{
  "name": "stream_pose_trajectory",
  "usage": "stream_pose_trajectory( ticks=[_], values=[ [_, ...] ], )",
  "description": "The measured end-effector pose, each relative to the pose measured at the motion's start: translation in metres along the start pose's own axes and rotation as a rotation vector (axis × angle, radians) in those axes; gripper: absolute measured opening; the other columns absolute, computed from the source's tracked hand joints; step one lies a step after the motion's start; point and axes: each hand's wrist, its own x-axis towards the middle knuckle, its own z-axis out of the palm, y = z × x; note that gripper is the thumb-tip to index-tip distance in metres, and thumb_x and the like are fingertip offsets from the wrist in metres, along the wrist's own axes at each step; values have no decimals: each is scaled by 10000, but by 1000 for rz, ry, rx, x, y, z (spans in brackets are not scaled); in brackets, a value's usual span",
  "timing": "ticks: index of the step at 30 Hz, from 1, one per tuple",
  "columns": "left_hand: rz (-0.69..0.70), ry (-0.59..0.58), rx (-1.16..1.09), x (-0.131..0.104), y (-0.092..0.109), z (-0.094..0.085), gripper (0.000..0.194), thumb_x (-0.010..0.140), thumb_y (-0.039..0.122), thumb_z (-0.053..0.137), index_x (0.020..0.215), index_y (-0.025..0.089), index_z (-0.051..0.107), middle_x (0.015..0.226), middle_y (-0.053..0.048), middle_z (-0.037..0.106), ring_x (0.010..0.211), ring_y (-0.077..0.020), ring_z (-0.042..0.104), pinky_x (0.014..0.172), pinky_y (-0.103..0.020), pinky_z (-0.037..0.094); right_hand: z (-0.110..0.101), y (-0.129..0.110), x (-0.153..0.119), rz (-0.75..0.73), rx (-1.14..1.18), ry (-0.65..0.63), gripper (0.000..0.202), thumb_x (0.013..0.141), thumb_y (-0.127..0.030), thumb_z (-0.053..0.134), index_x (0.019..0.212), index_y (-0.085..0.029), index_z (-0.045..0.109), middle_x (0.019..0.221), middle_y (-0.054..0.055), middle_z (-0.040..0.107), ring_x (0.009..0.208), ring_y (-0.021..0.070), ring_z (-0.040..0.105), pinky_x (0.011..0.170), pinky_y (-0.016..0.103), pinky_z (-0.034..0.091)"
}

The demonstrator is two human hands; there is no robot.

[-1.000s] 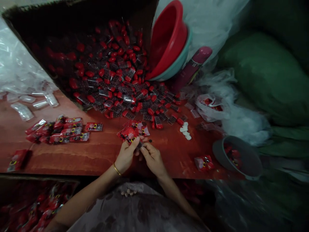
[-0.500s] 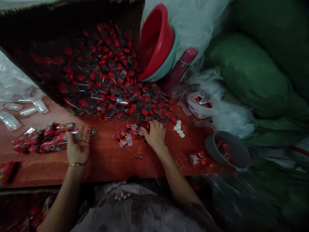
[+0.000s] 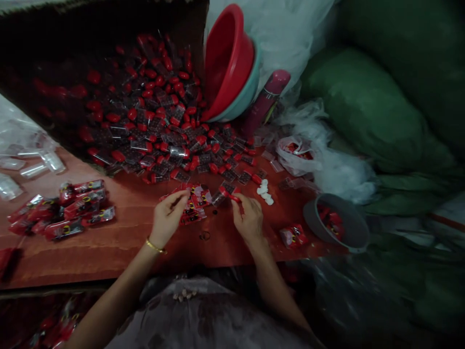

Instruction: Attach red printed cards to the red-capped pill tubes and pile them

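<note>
Pinching a small clear plastic case with a red cap (image 3: 219,198) by its red end in the right hand (image 3: 250,218), probably for leaving the clear part uncovered
Holding it above the red tabletop (image 3: 127,242), near the heap of red-capped clear cases (image 3: 174,126); curling the left hand (image 3: 166,219) over flat red printed packets (image 3: 199,195), with thumb and finger close, not showing clearly if gripping one

Dim, cool light, upper corners nearly black. Reddish surface (image 3: 127,252), streaked and worn. Bulging green sacks (image 3: 370,106) at right; pale plastic sheeting (image 3: 286,36) beyond surface, in crumpled folds.
</note>
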Motion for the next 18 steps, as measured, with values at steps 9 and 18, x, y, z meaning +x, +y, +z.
stream_pose_trajectory(
  ticks=[9, 18],
  values=[
    [184, -592, 404, 5, 1, 43, 238, 706, 351, 657, 857, 167, 647, 777, -24, 664, 705, -156, 584, 662, -255, 446, -39, -28, -13, 12, 434, -59, 214, 887, -184, 459, 1077, -221, 549, 1040, 73, 662, 957, 192, 630, 824, 346, 503],
    [249, -381, 761, -37, -22, 64, 98, 628, 156, 550, 695, 198, 493, 611, 9, 543, 574, -146, 502, 556, -257, 378, -30, -46, -6, 206, 560, -184, 249, 926, -312, 371, 1025, -229, 584, 934, 54, 652, 883, 176, 618, 815, 318, 485]
  ],
)
